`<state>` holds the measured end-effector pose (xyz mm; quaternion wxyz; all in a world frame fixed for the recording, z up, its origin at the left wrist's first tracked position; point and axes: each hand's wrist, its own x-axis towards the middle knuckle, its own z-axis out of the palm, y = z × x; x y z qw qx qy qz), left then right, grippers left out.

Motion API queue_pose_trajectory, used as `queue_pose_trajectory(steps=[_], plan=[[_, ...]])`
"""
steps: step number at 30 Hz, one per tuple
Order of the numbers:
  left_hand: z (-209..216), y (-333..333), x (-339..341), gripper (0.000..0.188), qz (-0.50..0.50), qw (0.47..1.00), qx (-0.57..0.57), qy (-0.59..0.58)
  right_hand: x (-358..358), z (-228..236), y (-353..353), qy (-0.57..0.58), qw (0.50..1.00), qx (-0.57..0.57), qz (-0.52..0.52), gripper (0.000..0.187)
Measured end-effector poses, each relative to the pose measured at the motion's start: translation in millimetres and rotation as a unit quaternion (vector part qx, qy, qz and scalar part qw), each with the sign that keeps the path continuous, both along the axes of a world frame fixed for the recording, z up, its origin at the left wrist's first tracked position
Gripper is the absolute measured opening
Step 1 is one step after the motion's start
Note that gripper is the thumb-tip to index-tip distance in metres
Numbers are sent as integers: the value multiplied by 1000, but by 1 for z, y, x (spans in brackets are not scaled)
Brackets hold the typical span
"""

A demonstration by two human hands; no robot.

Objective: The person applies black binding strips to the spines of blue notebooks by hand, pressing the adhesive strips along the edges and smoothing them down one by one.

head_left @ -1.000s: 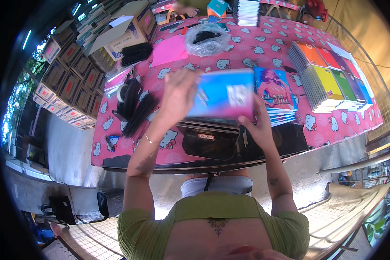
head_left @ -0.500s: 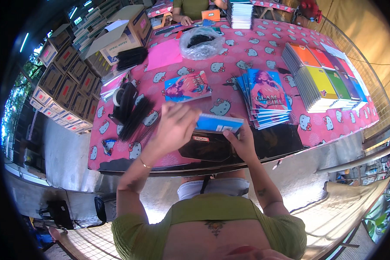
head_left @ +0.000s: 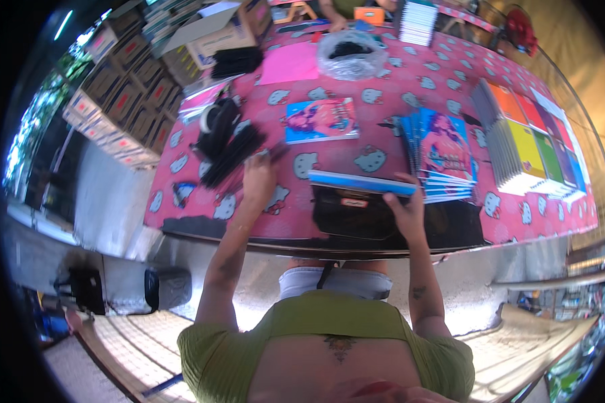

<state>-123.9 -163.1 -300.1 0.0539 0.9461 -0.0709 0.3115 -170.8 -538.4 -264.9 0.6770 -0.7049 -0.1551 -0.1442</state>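
My right hand [head_left: 409,209] grips the right end of a blue notebook [head_left: 363,183], its narrow edge tilted up toward me. The notebook is above a dark black object with a small red label [head_left: 354,202] at the table's front edge. My left hand [head_left: 259,180] is beside the pile of black spiral binding coils [head_left: 234,156]. A dark blur shows by its fingertips, and motion hides whether they hold a coil. Beyond the hands lies a notebook with a pink and blue illustrated cover [head_left: 321,121]. A fanned stack of similar notebooks [head_left: 444,144] sits to the right.
Stacked spiral notebooks in several colours [head_left: 532,144] stand at the right. A black tape dispenser [head_left: 216,127], a pink sheet [head_left: 289,64] and a clear plastic bag with black contents [head_left: 351,57] lie farther back. Cartons [head_left: 124,94] rise at the left. Another person's hand [head_left: 338,25] shows across the table.
My left hand has left the notebook and moved down-left to the black coils. My right hand still holds the notebook, now turned more edge-on. The head view has shifted.
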Motion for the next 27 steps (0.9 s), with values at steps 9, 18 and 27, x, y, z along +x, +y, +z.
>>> queue_pose_trajectory(steps=[9,18,27], plan=[[23,11,14,20,-13,996,13,-85,-16,88,26,-241,933,-231,-136,45],[106,-78,-69,26,-178,935,-306,17,21,69,101,-210,894,-394,-31,15],[93,-86,-68,18,-165,923,-347,4,22,71,103,-234,897,-373,-47,10]])
